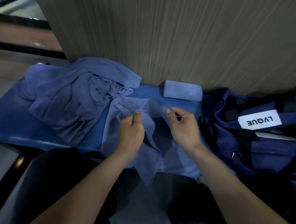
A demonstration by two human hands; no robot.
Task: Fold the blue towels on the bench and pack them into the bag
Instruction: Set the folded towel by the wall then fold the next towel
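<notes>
We had the left hand [130,128] and right hand [183,126] both pinching one blue towel [151,148], fingers curled round its upper edge, mid-table [3,121]. Towel draped over the near edge. Crumpled towel pile [76,96] sat toward the left end, rolled towel [182,92] at the far edge against the panel [169,32], navy bag [260,140] at the right end.

One text reads: "LVQUE", black capitals upside down on a white label [259,123] sewn to the navy bag [259,151], right of the right hand's fingers [170,112].
</notes>
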